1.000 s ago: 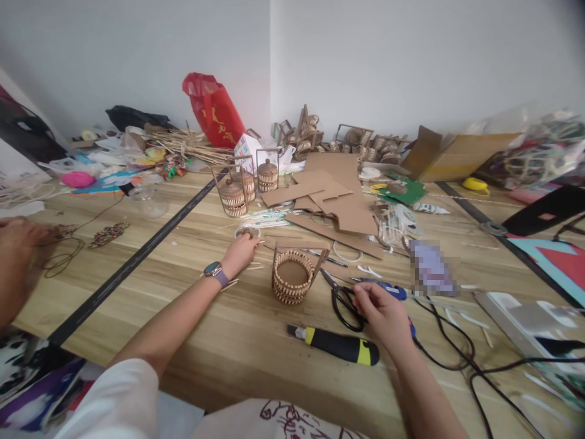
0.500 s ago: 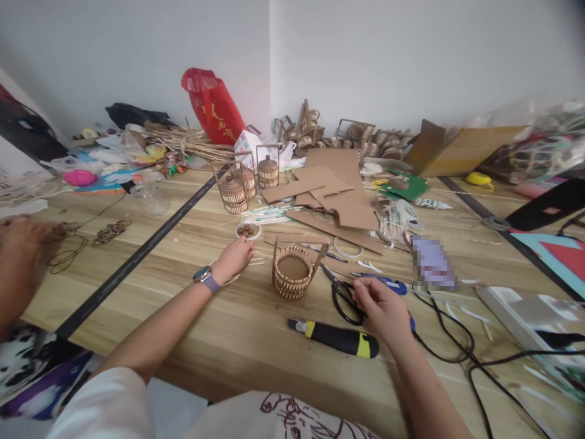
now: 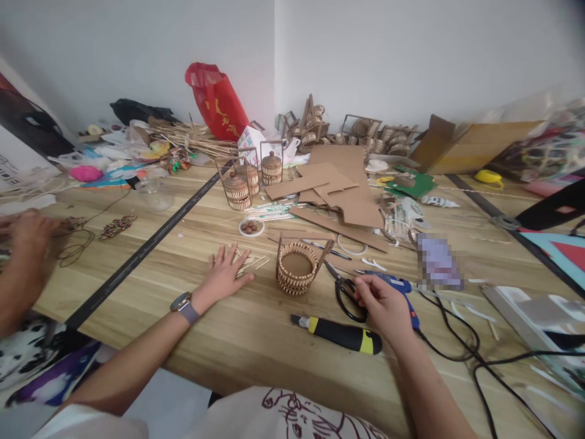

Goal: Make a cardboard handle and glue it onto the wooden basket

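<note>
My left hand [image 3: 223, 277] lies spread on the table, its fingertips over short thin wooden sticks [image 3: 250, 263]. To its right stands a small round basket [image 3: 297, 268] made of sticks, with two brown uprights. My right hand [image 3: 384, 305] hovers by the black scissors [image 3: 351, 306], thumb and fingertips pinched together; whatever is between them is too small to make out. The blue glue gun [image 3: 393, 281] lies partly behind that hand. In front of the basket is a black and yellow utility knife [image 3: 342, 333]. Brown beads fill a white ring [image 3: 251, 228] beyond my left hand.
Cardboard pieces [image 3: 338, 183] and lidded baskets [image 3: 237, 190] stand or lie farther back. A red bag [image 3: 219, 103] leans on the wall. Black cables [image 3: 473, 360] and a white power strip [image 3: 512, 311] are at the right. Another person's hands [image 3: 30, 235] work at the left edge.
My left hand has moved back toward me from beside the ring of beads and its fingers have spread, uncovering the sticks. My right hand keeps its pinch near the scissors. The view has shifted slightly.
</note>
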{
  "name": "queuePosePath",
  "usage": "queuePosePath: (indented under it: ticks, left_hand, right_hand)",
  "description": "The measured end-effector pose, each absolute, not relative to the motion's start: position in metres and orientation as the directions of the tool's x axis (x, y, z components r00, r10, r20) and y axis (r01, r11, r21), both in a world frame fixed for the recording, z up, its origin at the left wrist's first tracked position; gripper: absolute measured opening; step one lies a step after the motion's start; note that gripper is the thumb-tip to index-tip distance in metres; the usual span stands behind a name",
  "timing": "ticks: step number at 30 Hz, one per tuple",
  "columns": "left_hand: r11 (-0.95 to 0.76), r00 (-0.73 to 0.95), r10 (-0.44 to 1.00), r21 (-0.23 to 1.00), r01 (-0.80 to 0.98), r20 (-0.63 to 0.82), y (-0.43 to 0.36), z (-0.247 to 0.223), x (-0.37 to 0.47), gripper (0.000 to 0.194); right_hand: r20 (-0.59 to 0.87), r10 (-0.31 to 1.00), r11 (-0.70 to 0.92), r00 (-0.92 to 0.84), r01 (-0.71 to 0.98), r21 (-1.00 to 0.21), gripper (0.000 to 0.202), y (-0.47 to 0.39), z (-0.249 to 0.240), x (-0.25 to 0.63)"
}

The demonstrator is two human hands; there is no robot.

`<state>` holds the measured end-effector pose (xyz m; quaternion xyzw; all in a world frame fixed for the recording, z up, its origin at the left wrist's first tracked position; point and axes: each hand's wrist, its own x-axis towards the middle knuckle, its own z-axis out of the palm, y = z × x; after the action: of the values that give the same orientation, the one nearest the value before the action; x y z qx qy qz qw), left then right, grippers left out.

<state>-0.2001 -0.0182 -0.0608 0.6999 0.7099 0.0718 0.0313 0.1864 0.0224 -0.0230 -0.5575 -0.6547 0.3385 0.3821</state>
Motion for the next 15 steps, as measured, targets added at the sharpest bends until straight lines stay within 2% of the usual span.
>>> queuePosePath:
  ticks: [6, 15]
  left_hand:
    - [-0.069, 0.062, 0.997, 0.143, 0.987, 0.054, 0.003, -0.062, -0.168, 0.06]
    - [-0.184, 0.178, 0.983, 0.175, 0.967, 0.047, 0.008, -0.055, -0.16, 0.061]
  right_hand:
    - [0.126, 0.989, 0.148, -0.08, 0.447, -0.882, 0.057, 0.023, -0.026, 0.187]
    - [0.172, 0.982, 0.191, -0.083, 0.452, -0.871, 0.054, 0.02, -0.02, 0.188]
